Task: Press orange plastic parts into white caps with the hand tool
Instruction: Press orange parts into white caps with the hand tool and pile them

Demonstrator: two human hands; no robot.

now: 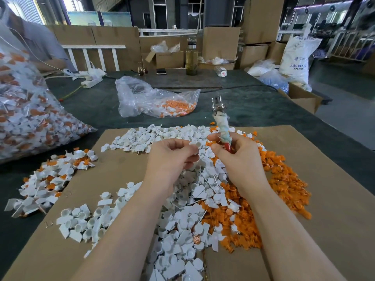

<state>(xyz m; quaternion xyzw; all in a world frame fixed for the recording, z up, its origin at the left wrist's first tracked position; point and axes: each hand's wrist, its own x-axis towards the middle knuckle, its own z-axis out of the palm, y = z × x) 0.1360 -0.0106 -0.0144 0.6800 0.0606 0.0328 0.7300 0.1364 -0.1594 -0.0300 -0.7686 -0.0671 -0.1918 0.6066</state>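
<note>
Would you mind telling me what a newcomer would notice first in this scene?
Probably the big spread of white caps and orange parts covering the cardboard sheet in front of the person. Above it, the left hand pinches a white cap while the right hand grips the cloth-wrapped hand tool.

Bare cardboard sheet [119, 159] lies open between white caps [178, 216] and finished pile [50, 179].

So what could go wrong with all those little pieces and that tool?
The left hand pinches a small white cap by its fingertips, so it could slip into the white pile below. The right hand holds the hand tool tilted, metal tip up, close to the other fingers, so a careless press might pinch them.
</note>
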